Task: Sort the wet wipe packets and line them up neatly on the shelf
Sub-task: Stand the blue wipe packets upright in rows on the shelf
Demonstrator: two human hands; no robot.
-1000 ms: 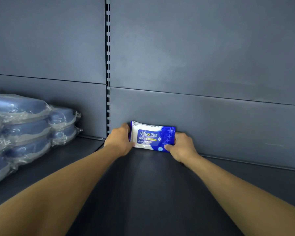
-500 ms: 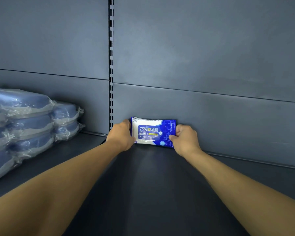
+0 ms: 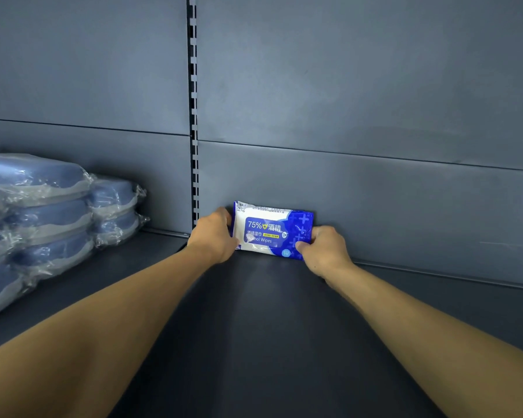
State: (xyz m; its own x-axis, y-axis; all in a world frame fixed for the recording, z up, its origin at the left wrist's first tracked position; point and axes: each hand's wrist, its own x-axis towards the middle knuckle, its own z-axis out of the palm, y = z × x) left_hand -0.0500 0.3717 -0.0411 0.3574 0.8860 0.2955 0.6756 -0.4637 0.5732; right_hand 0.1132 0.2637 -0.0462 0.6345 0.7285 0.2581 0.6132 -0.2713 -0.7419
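Wet wipe packet (image 3: pixel 272 230): glossy printed plastic film, blue and white, slightly crinkled at the sealed edge. Shelf (image 3: pixel 254 342): dark grey, matt, smooth, metal in appearance. Back panel (image 3: pixel 360 86): same matt grey finish. Stacked blue items (image 3: pixel 43 212): wrapped in clear, shiny, wrinkled plastic.

the wipe packet (image 3: pixel 271 232) is deep blue and white, with white lettering, a small yellow strip and pale blue crosses at its right end. left of the packet, the wrapped bundles (image 3: pixel 46 218) are soft blue under clear film. behind the packet, the back panel (image 3: pixel 360 101) is matte grey-blue; the shelf (image 3: pixel 254 327) below it is darker grey.
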